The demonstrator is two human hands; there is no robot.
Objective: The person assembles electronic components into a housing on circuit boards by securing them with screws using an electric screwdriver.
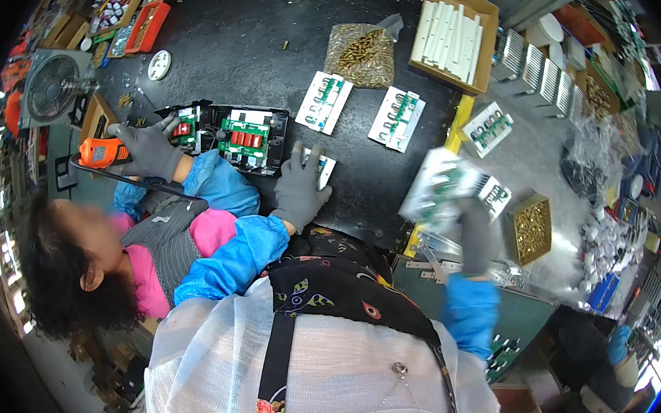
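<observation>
My left hand [301, 187], in a grey glove, has its fingers over a small circuit board with a white base [325, 173], mostly hidden under them. On the right, my gloved right hand [477, 232] is smeared by motion, holding a blurred green-and-white circuit board [437, 185] near the yellow edge strip. Two similar boards, one on the left [324, 103] and one on the right [396, 118], lie farther off on the black table. Left of my left hand, a black housing [278, 136] holds a green board with red parts [244, 139].
A co-worker's gloved hand [148, 152] is close on my left, with an orange power tool [102, 153]. Beyond the boards sit a bag of brass screws [362, 54] and a cardboard box [483, 44] of white strips. More boards [488, 129] and a brass-parts tray [530, 230] are at right.
</observation>
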